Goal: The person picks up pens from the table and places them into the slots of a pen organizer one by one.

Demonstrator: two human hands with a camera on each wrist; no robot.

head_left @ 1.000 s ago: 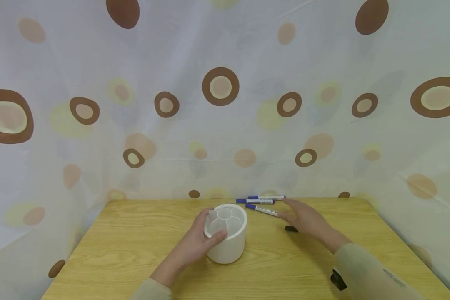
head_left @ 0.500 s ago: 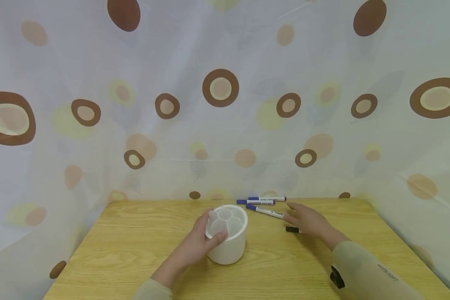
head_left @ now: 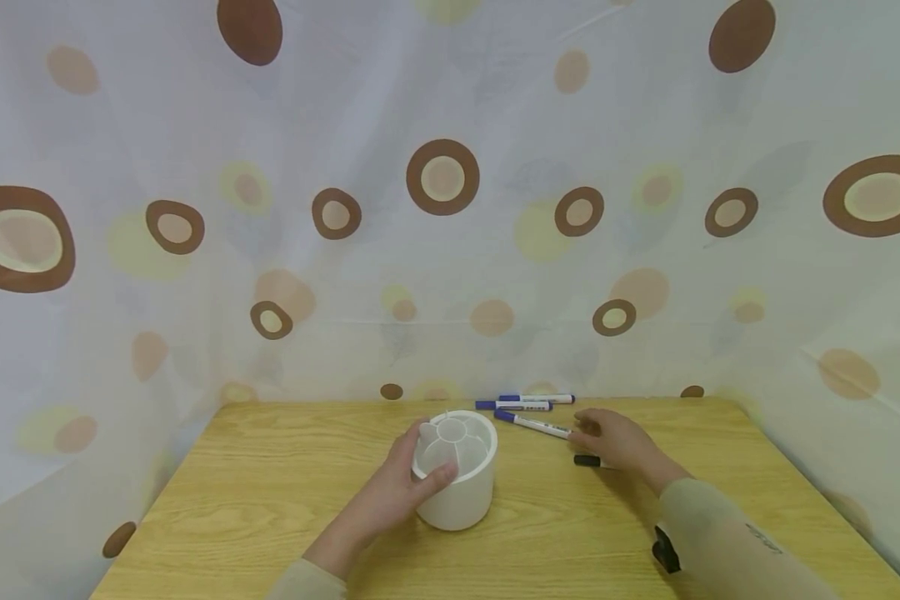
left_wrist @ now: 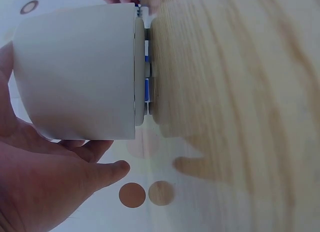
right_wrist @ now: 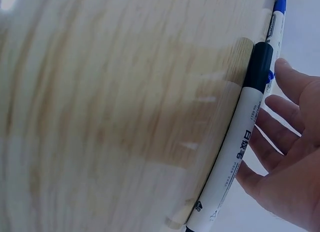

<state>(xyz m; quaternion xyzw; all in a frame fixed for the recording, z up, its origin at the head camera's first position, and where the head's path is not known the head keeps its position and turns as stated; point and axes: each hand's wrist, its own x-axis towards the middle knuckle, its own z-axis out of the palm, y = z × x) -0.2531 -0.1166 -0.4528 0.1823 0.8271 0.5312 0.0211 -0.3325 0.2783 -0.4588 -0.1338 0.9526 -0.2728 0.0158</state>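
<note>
My left hand [head_left: 397, 483] grips the left side of a round white pen holder [head_left: 465, 500], its thumb over the rim. In the left wrist view the holder [left_wrist: 80, 72] stands on small feet. Divided compartments show in its top. My right hand [head_left: 618, 437] is lowered by the right end of a slanted white marker with a blue cap [head_left: 532, 423]. In the right wrist view the fingers of this hand [right_wrist: 295, 147] are parted behind a black-capped whiteboard marker [right_wrist: 235, 137], with the thumb near the blue marker's end; whether they touch it is hard to tell.
Two more blue-capped markers, a nearer one [head_left: 513, 406] and a farther one [head_left: 547, 398], lie at the table's back edge. A patterned curtain [head_left: 450, 267] surrounds the wooden table [head_left: 270, 475]. The black marker cap [head_left: 587, 460] shows just below my right hand.
My right hand has drawn slightly back and down, its fingers closer together, revealing more of the slanted blue marker and the black-capped marker. The left hand and pen holder stay in place.
</note>
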